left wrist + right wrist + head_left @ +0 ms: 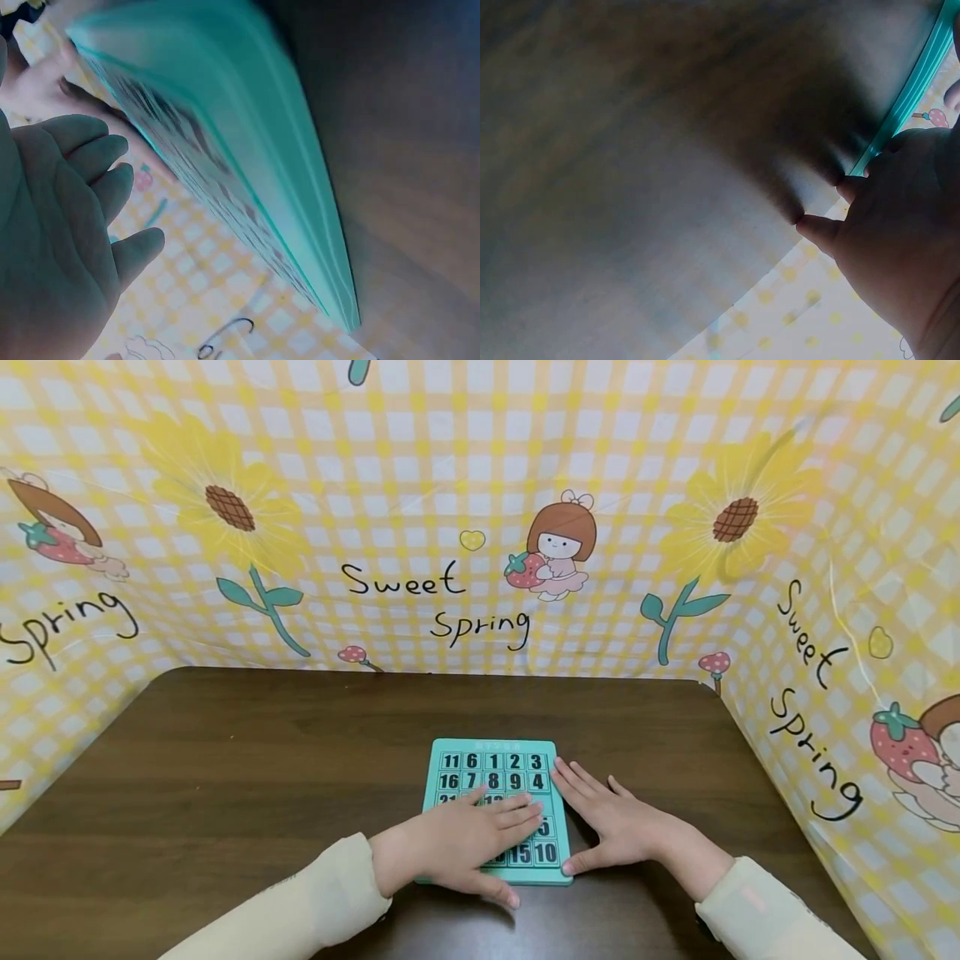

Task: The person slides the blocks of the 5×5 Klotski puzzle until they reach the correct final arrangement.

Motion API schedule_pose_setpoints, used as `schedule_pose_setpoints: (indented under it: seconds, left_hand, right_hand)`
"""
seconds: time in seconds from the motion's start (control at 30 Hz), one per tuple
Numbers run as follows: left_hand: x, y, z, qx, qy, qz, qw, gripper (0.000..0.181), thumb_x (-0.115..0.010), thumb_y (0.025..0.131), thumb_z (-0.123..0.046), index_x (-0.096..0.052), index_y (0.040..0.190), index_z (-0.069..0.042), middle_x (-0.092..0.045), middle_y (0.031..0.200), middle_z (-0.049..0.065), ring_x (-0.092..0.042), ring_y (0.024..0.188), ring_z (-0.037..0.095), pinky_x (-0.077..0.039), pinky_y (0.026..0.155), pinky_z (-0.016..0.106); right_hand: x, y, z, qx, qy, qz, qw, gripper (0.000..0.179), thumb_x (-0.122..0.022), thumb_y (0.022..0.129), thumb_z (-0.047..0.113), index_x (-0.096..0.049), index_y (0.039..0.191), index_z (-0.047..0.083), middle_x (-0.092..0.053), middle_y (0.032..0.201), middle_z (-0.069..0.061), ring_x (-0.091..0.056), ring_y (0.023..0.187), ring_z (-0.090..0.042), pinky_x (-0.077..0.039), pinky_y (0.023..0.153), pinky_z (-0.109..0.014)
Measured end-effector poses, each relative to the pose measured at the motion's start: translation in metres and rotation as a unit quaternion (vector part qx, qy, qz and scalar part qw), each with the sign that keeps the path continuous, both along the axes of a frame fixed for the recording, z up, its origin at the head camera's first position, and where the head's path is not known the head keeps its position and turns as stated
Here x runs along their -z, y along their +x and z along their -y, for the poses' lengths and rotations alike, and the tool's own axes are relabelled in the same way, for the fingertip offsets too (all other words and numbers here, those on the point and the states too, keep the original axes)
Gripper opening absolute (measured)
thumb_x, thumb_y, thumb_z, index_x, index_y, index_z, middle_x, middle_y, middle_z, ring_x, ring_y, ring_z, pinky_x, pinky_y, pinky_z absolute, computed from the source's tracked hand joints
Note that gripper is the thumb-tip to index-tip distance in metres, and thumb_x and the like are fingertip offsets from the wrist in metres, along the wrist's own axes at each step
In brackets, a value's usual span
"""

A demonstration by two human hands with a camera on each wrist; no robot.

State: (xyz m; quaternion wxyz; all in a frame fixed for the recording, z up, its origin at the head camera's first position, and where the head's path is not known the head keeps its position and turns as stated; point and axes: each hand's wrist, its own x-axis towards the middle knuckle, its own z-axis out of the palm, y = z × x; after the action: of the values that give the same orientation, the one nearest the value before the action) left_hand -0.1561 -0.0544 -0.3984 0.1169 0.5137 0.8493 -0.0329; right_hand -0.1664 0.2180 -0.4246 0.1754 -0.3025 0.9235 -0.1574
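A teal number slide puzzle (491, 747) lies flat on the table, with black numerals on its square tiles. My left hand (468, 839) is spread over its middle and lower rows, palm down, hiding many of the tiles. In the left wrist view the palm of the left hand (60, 232) hangs above the numbered face, its fingers loosely bent and holding nothing. Along the puzzle's right side lies my right hand (618, 822), fingers straight, fingertips at the upper right edge and thumb by the lower right corner. The right wrist view shows fingertips (821, 231) down on the table beside the teal edge.
The dark wooden table (225, 793) extends around the puzzle on all sides. A yellow-checked cloth (420, 485) with printed flowers and lettering stands behind the table and along both sides.
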Motion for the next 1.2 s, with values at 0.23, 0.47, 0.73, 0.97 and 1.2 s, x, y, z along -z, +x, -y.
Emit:
schedule_pose_setpoints:
  seconds: [0.23, 0.47, 0.73, 0.97, 1.2]
  left_hand:
    - [0.004, 0.009, -0.002, 0.025, -0.004, -0.011, 0.9996, 0.092, -0.033, 0.091, -0.077, -0.022, 0.160, -0.017, -0.019, 0.167, -0.004, -0.015, 0.155, 0.012, -0.028, 0.120, 0.054]
    - [0.004, 0.007, -0.003, 0.014, -0.005, -0.006, 0.9999, 0.091, -0.034, 0.092, -0.077, -0.025, 0.159, -0.016, -0.021, 0.166, -0.004, -0.017, 0.154, 0.013, -0.028, 0.120, 0.053]
    - [0.004, 0.002, -0.002, 0.002, 0.005, 0.003, 1.0000, 0.090, -0.037, 0.092, -0.075, -0.026, 0.159, -0.016, -0.022, 0.166, -0.004, -0.019, 0.154, 0.014, -0.028, 0.120, 0.054]
    - [0.006, -0.005, -0.003, -0.012, 0.007, 0.007, 0.9999, 0.090, -0.038, 0.092, -0.074, -0.024, 0.159, -0.016, -0.019, 0.167, -0.004, -0.016, 0.155, 0.014, -0.026, 0.120, 0.055]
    - [0.007, -0.010, -0.005, -0.025, 0.002, 0.014, 0.9996, 0.089, -0.036, 0.093, -0.074, -0.023, 0.160, -0.017, -0.018, 0.167, -0.004, -0.015, 0.155, 0.014, -0.023, 0.122, 0.054]
  right_hand:
    - [0.002, -0.001, -0.001, -0.001, 0.001, -0.006, 1.0000, 0.119, -0.064, 0.078, 0.075, -0.006, 0.161, 0.011, 0.002, 0.169, -0.007, -0.003, 0.156, -0.034, -0.013, 0.112, -0.076]
    - [0.001, -0.002, 0.000, -0.002, 0.003, -0.004, 1.0000, 0.120, -0.064, 0.078, 0.075, -0.005, 0.161, 0.012, 0.003, 0.169, -0.006, -0.002, 0.156, -0.033, -0.013, 0.112, -0.076]
    - [-0.001, -0.001, 0.000, -0.001, 0.002, -0.003, 1.0000, 0.120, -0.064, 0.078, 0.075, -0.005, 0.161, 0.010, 0.003, 0.169, -0.008, -0.003, 0.156, -0.034, -0.013, 0.112, -0.076]
    - [0.001, -0.001, 0.000, -0.001, 0.001, -0.002, 1.0000, 0.120, -0.064, 0.079, 0.075, -0.006, 0.161, 0.010, 0.003, 0.169, -0.007, -0.003, 0.156, -0.034, -0.014, 0.112, -0.076]
    - [0.001, 0.000, -0.001, -0.001, -0.001, 0.000, 1.0000, 0.119, -0.064, 0.079, 0.074, -0.007, 0.161, 0.010, 0.003, 0.169, -0.007, -0.002, 0.156, -0.034, -0.013, 0.112, -0.076]
